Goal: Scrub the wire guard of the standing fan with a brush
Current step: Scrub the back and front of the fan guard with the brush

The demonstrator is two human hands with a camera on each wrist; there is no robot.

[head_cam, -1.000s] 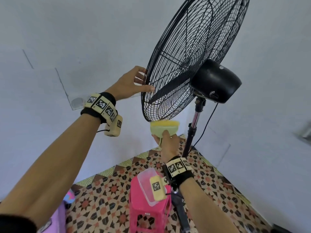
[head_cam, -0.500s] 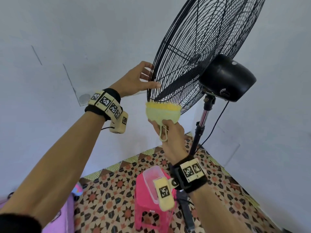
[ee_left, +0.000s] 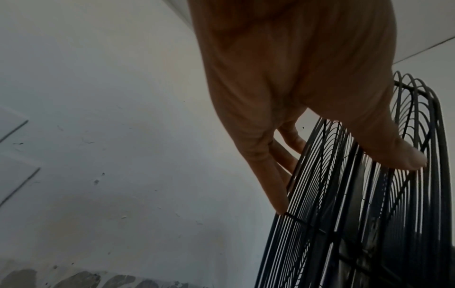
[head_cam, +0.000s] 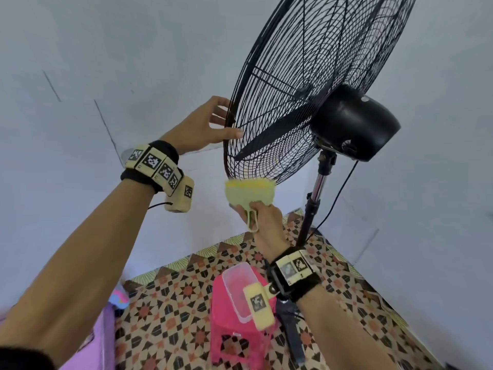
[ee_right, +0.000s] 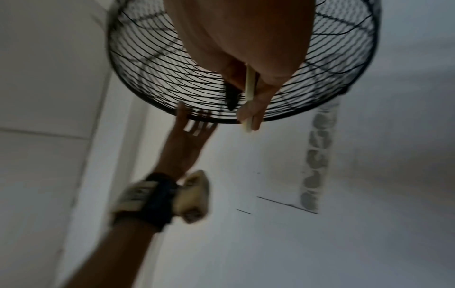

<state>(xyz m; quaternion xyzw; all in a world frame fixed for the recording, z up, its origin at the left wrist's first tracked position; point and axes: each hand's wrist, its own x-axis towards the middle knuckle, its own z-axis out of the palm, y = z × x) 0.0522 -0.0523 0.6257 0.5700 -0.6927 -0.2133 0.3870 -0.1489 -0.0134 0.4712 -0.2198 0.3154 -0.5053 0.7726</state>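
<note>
Patterned floor tiles (head_cam: 170, 311) lie beneath grey walls (head_cam: 106, 49).

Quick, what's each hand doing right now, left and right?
Left hand: open, straight fingers and thumb steadying the wire guard rim.
Right hand: closed on the brush, bristles against the guard's lower edge.

Home room: patterned floor (head_cam: 170, 311), pink stool (head_cam: 234, 324)
</note>
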